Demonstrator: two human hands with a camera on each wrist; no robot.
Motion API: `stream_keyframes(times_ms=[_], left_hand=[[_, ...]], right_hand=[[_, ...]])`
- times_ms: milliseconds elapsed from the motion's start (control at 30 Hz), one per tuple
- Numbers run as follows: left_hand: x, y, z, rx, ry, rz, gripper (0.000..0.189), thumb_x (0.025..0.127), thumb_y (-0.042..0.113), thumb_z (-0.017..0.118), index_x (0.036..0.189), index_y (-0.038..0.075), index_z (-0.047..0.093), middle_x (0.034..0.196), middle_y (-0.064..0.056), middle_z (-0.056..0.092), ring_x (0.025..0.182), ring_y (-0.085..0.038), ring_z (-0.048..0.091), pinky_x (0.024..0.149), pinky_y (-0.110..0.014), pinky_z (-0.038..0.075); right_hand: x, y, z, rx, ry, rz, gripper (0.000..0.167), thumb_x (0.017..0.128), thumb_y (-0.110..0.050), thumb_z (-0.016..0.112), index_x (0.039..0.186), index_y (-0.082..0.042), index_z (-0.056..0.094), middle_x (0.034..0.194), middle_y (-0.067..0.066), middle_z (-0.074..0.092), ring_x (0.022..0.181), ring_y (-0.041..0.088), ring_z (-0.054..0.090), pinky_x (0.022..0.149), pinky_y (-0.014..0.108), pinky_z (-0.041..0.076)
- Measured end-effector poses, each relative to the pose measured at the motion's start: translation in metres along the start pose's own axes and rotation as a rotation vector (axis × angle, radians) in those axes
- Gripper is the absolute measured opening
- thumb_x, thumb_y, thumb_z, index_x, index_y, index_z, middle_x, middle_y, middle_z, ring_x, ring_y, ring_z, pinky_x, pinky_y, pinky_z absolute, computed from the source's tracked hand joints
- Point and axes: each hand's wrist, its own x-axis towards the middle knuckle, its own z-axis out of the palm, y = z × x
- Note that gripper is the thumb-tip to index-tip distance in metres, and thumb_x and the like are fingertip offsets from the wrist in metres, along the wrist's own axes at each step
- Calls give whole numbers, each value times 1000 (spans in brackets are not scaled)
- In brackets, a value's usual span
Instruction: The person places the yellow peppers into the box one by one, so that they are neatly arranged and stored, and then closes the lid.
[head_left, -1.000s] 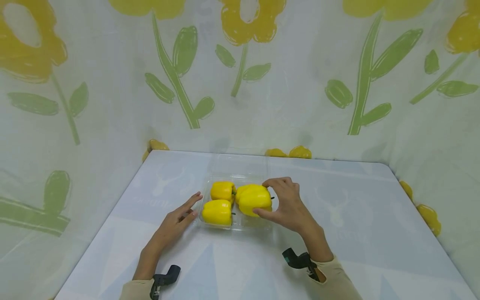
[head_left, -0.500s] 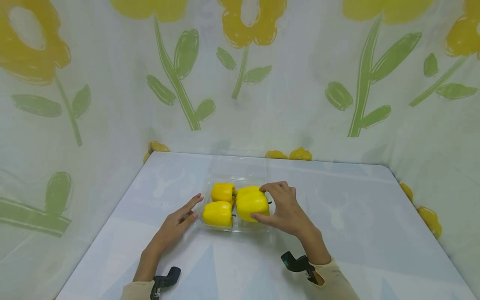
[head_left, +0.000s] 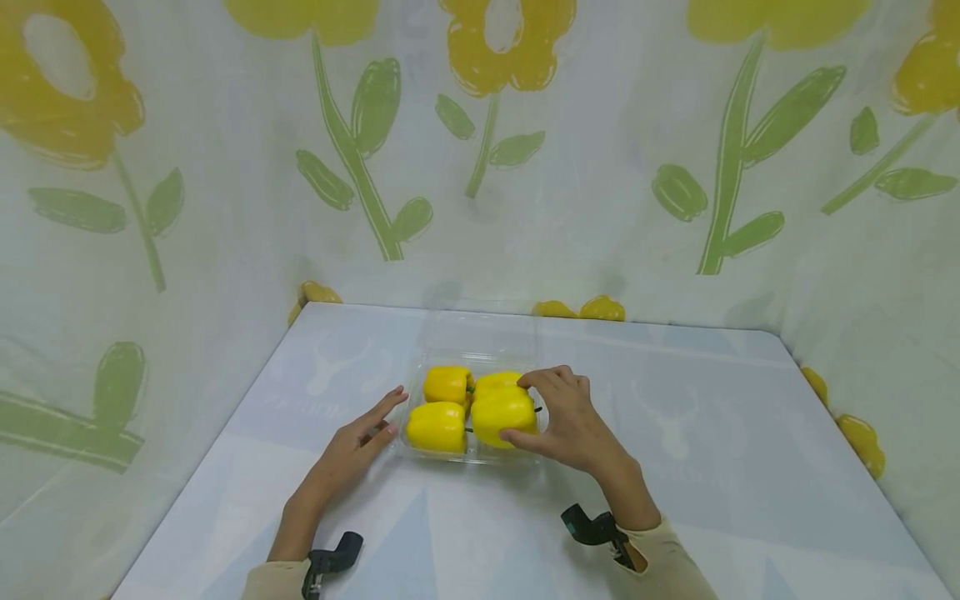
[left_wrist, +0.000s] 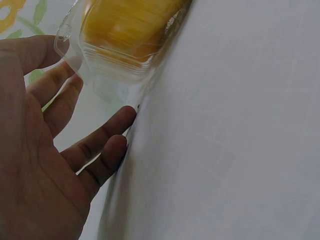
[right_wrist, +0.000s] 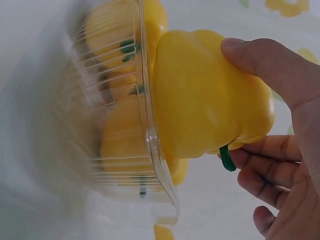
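My right hand (head_left: pixel 566 417) pinches a yellow bell pepper (right_wrist: pixel 210 95) with a short green stem between thumb and fingers. In the right wrist view it sits at the rim level of a clear plastic clamshell box (right_wrist: pixel 155 145), over the box's near right part. Three other yellow bell peppers lie inside: one at the near left (head_left: pixel 437 427), one at the far left (head_left: pixel 447 384) and one at the far right (head_left: pixel 501 381), partly hidden by the held one. My left hand (head_left: pixel 352 442) rests at the box's left side, fingers straight, fingertips touching its rim.
The box's clear lid (head_left: pixel 480 329) lies folded back toward the rear of the white patterned table (head_left: pixel 660 517). A flower-print curtain (head_left: pixel 585 183) rises behind the table and along both sides. Each wrist wears a black camera mount (head_left: pixel 596 525).
My right hand has brought the held bell pepper slightly nearer and lower, over the near right part of the box. The left hand has stayed at the box's left side.
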Motion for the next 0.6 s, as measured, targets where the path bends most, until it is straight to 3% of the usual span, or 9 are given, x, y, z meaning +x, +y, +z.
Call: stream_keyframes(times_ms=[300, 600], left_hand=[[0, -1, -1, -20, 0, 23, 51, 105, 28, 53, 155, 25, 41, 160, 6, 33, 112, -20, 61, 90, -45, 51], [0, 1, -2, -13, -1, 7, 51, 105, 27, 54, 155, 25, 41, 160, 7, 34, 109, -18, 60, 88, -43, 51]], right_hand=[[0, 1, 4, -1, -82, 25, 65, 73, -49, 87, 119, -12, 62, 117, -1, 62, 113, 20, 46, 91, 43, 30], [-1, 2, 1, 12, -118, 47, 67, 73, -53, 86, 121, -12, 63, 120, 0, 63, 115, 20, 47, 92, 44, 30]])
